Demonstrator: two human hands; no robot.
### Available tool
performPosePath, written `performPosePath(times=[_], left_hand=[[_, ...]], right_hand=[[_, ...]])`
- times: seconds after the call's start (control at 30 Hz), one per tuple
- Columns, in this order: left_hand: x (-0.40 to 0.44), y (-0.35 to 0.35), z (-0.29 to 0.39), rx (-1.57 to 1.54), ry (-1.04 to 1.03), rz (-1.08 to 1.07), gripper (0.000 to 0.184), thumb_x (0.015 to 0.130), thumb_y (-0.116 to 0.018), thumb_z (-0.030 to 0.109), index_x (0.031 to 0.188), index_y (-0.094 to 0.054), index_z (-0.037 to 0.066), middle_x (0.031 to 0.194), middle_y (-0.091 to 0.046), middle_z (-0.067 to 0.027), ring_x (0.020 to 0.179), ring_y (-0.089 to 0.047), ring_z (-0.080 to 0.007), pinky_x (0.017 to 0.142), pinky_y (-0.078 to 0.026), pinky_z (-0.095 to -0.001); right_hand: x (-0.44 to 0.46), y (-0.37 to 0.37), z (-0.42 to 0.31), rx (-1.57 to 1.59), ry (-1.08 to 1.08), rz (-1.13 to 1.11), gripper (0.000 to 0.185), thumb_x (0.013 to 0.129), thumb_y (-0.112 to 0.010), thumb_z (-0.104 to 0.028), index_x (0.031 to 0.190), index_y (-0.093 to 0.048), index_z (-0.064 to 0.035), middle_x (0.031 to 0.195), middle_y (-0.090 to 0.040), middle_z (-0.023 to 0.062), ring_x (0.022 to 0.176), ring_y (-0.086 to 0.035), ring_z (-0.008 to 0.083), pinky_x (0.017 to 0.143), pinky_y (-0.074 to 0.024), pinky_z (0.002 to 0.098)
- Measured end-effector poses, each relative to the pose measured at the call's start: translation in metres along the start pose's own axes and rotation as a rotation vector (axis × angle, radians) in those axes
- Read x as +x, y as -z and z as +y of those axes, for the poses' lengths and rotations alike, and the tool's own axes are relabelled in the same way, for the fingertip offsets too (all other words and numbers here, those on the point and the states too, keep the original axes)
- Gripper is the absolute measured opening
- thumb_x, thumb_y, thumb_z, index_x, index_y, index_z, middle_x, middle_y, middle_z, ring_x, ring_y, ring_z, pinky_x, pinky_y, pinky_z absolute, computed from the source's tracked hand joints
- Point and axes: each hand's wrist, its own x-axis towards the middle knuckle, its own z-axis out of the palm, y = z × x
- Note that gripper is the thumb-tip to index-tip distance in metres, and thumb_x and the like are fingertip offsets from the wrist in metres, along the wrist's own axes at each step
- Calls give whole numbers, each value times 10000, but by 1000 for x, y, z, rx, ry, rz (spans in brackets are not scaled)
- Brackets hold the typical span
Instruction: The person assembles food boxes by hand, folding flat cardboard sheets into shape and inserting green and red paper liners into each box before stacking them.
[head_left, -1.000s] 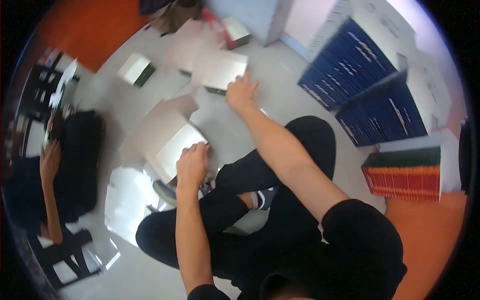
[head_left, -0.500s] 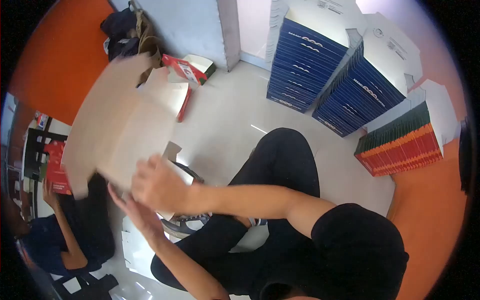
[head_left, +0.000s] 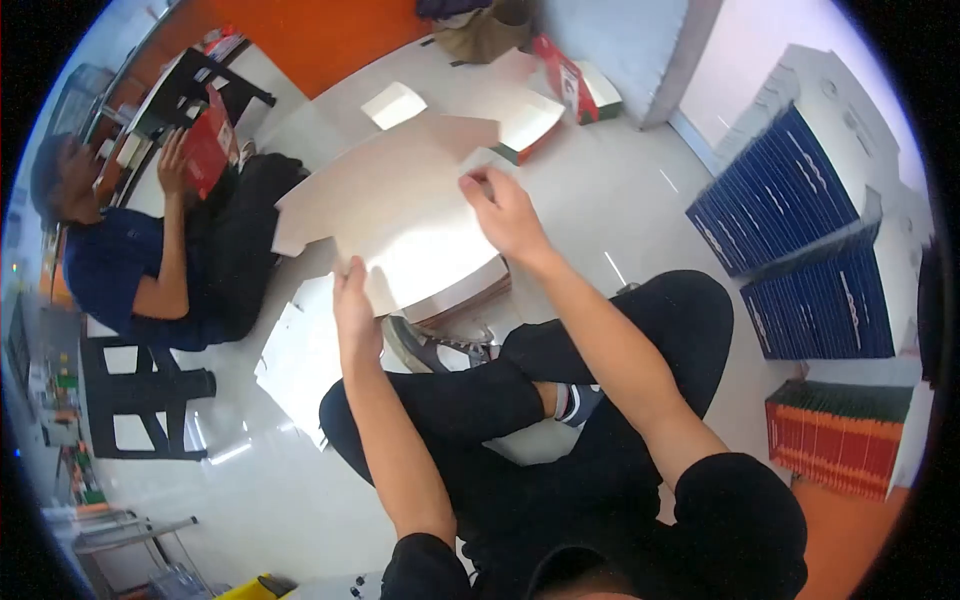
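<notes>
Cardboard (head_left: 410,205) spanned upper centre of frame. I saw left hand (head_left: 356,308) and right hand (head_left: 510,218) pinching its opposite ends, probably so it wouldn't sag. Blue stacks (head_left: 775,200) stood frame right, well apart, presumably for elbow room.

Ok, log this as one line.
left hand: holds cardboard sheet; right hand: at sheet's flap; co-worker's hand: at red carton

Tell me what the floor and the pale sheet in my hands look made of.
The pale sheet looks like thin cardboard, smooth with a soft sheen: its panels seem stiff, with cut flaps at the edges. The floor seems hard and glossy, perhaps polished tile or stone: bright light streaks reflect in it.
</notes>
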Motion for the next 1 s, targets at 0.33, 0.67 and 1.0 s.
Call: performPosePath(times=[0.33,0.67,1.0], left_hand=[[-6,-17,-30,869,-450,295,352,985,-546,259,1167,-590,-39,927,-705,-274,876,-688,-429,809,-513,-454],[3,-11,-41,1143,-358,344,267,930,-571,166,1094,-645,-31,950,-691,-283,916,-658,-477,805,-516,-521],[15,-1,-51,1254,-518,457,330,912,-622,156,1206,-601,8,1197,-619,-231,999,-637,-422,821,-508,-521]], right_hand=[[8,1,33,-125,34,-80,418,981,-541,-318,1239,-607,4,1138,-677,224,1068,-649,322,938,-475,375],[3,-10,37,-129,-97,-164,503,927,-610,-381,1167,-595,61,1148,-664,273,1081,-647,392,938,-489,426],[3,-6,46,-9,-211,-324,451,922,-555,-324,1151,-582,64,1168,-642,280,1104,-619,369,930,-465,429]])
